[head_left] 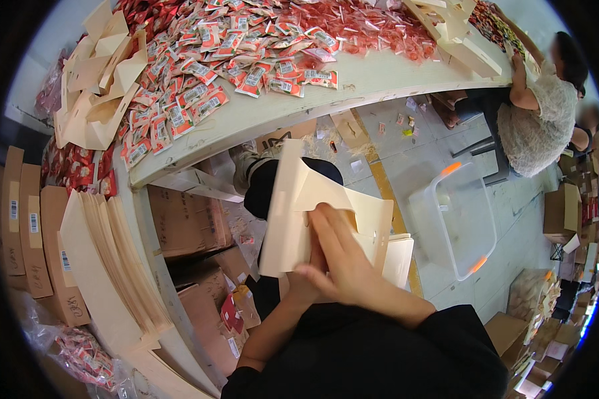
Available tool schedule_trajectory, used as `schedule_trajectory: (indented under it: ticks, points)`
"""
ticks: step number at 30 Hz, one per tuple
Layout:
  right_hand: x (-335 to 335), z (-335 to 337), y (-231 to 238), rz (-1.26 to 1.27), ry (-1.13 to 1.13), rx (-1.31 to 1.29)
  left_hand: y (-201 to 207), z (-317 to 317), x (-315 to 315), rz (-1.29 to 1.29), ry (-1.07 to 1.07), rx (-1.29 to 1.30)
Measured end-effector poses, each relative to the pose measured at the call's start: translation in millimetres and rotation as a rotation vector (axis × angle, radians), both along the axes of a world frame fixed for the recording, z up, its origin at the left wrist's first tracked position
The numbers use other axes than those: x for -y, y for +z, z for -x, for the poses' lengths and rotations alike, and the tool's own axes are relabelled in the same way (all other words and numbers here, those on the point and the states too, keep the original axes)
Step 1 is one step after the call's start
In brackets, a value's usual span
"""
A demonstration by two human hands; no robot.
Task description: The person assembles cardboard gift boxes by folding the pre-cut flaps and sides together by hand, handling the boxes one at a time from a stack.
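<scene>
A partly folded cream cardboard box is held tilted above my lap, its flaps and a cut-out showing. My right hand lies across it with straight fingers close together, the fingertips pressing on an inner panel. Below and partly behind it, my left hand grips the box at its lower part; most of its fingers are hidden by the right hand and the card. Under the box's right side, flat cream card sheets stick out.
The white table bears piled red-and-white packets, red clear packets and folded cream boxes. Stacked card blanks stand at left. A clear plastic bin sits on the floor at right. Another person sits beyond.
</scene>
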State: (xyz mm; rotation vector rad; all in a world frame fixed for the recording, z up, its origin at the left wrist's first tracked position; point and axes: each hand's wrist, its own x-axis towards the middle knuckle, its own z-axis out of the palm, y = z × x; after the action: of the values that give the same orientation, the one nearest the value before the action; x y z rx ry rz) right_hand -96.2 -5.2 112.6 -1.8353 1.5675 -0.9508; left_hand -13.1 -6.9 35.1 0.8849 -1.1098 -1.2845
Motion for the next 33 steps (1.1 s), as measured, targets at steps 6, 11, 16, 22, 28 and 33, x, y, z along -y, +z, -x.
schedule_trajectory:
  ticks: [6, 11, 16, 22, 28, 33]
  points:
    - [3.9, 26.7, -40.6, 0.022, -0.009, 0.065, 6.1, -23.7, 11.5, 0.208, -0.07, 0.457]
    - [2.5, 32.4, -45.0, 0.101, 0.003, 0.229, 5.9, -37.8, 18.0, 0.258, -0.194, 0.311]
    - [1.5, 30.9, -48.0, -0.01, -0.06, 0.431, -0.7, -49.4, 13.5, 0.092, -0.218, 0.375]
    - [2.8, 34.7, -33.2, -0.1, -0.039, 0.259, 9.3, -45.5, 37.6, 0.487, -0.132, 0.555]
    - [6.2, 32.5, -36.6, -0.054, -0.01, 0.308, 1.8, -55.8, 40.1, 0.328, -0.285, 0.301]
    - [-1.3, 25.7, -13.2, 0.023, 0.308, 0.118, -23.6, -77.8, 41.0, -0.445, -0.808, -0.744]
